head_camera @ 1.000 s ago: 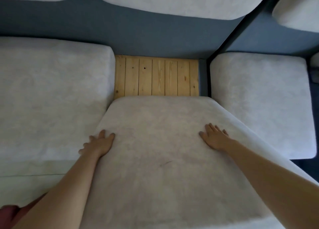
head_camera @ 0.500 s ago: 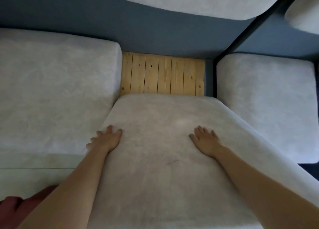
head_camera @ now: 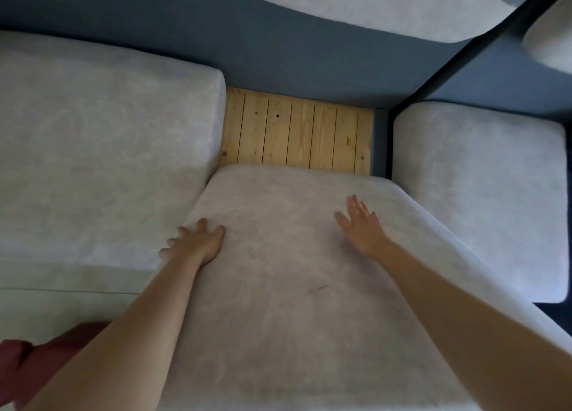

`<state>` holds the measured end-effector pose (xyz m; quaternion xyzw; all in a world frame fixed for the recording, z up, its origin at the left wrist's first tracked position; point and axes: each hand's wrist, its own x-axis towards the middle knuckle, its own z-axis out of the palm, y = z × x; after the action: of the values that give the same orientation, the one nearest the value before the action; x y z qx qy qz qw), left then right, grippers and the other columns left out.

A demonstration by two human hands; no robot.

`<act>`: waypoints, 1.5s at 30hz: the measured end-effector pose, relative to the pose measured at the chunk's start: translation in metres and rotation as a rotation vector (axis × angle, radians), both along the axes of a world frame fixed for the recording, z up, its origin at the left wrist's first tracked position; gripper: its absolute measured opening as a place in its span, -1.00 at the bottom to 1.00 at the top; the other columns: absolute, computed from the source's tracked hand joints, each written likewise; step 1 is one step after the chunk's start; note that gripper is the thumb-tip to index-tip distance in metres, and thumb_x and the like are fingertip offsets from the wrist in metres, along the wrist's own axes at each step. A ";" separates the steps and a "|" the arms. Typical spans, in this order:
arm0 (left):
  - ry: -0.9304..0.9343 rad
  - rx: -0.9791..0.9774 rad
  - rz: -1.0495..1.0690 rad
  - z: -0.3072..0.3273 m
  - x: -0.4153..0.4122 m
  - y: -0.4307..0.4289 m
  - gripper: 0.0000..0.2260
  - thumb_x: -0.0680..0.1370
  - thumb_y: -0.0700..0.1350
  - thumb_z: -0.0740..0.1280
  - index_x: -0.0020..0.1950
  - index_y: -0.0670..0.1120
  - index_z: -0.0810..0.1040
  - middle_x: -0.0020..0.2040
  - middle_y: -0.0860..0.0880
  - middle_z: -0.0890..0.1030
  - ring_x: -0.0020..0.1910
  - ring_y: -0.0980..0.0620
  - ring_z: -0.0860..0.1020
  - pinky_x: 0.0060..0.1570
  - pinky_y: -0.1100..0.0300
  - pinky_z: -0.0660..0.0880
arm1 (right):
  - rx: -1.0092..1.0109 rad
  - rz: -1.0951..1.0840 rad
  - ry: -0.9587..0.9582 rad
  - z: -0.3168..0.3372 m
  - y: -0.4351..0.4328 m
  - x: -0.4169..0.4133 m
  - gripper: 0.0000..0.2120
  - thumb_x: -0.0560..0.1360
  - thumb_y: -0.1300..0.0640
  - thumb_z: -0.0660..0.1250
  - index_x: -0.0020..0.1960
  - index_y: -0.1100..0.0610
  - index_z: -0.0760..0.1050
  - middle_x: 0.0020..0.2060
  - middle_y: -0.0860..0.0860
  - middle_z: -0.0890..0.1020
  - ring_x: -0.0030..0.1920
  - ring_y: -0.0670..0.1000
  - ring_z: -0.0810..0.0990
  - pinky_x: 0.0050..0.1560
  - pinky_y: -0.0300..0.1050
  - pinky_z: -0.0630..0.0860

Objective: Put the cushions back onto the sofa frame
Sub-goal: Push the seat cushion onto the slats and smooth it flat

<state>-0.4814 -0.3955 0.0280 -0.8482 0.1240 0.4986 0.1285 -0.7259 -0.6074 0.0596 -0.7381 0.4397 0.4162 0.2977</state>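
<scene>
A large light grey seat cushion (head_camera: 291,286) lies in front of me, partway over the sofa frame's wooden slats (head_camera: 297,135), a strip of which still shows beyond its far edge. My left hand (head_camera: 195,242) presses flat on the cushion near its left edge, fingers spread. My right hand (head_camera: 360,221) is open with straight fingers, on or just above the cushion's right half; I cannot tell whether it touches.
A seated grey cushion (head_camera: 102,150) lies to the left and another (head_camera: 479,200) to the right. The blue-grey backrest (head_camera: 247,51) runs behind, with a back cushion (head_camera: 387,5) leaning above. A dark red cloth (head_camera: 40,364) shows at lower left.
The cushion has slid forward, covering more of the slats. My right hand has moved forward and its fingers have lifted a little; my left hand stays pressed.
</scene>
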 end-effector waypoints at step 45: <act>0.093 -0.233 0.003 0.028 0.014 0.025 -0.46 0.64 0.22 0.02 0.58 0.04 0.12 0.58 -0.07 0.12 0.51 -0.19 0.17 0.39 -0.10 0.17 | 0.208 -0.135 -0.137 -0.003 0.039 0.161 -0.47 0.65 -0.14 0.07 0.50 0.15 0.29 0.46 0.07 0.37 0.41 0.11 0.38 0.38 -0.04 0.28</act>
<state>-0.4679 -0.3707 0.0557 -0.8335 0.1855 0.5200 0.0224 -0.5653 -0.5681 0.0564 -0.6985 0.4217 0.3874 0.4293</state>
